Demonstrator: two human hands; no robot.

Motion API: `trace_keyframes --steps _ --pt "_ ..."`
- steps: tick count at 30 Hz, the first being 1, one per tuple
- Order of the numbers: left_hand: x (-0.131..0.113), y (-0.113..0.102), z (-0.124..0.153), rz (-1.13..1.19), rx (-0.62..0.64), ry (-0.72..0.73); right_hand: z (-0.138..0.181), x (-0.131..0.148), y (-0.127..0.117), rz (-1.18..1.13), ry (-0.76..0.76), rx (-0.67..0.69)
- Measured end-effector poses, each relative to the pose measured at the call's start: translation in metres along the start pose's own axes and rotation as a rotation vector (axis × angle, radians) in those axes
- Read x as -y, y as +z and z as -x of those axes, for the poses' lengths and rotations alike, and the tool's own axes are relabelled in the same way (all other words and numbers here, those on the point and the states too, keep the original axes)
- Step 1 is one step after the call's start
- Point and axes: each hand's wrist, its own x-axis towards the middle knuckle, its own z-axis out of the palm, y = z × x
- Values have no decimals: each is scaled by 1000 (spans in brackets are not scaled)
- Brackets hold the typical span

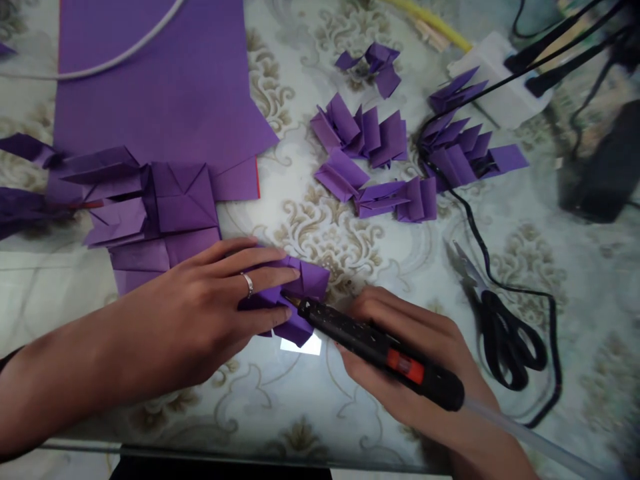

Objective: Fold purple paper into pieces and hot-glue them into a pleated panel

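My right hand (415,347) is closed around a black hot glue gun (360,330) with a red patch on its side. A long translucent glue stick (530,430) runs out of its back end. The nozzle touches a folded purple paper piece (313,283) near the table's front. My left hand (215,293), with a ring on one finger, grips and presses that piece, its fingers spread over the folds and covering much of it. Just beyond the left hand lies a joined block of folded purple paper (183,197).
Large purple sheets (150,100) lie at the back left under a white cable (125,53). Several pleated purple pieces (370,133) sit further back. At right are black-handled scissors (505,333), a black cord (475,233) and a white power strip (505,80) with plugs.
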Motion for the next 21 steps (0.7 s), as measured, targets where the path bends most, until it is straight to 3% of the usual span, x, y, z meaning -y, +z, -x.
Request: trace_keyframes --steps 21 --pt "0 -3 -1 -3 8 -3 1 0 2 72 -25 -10"
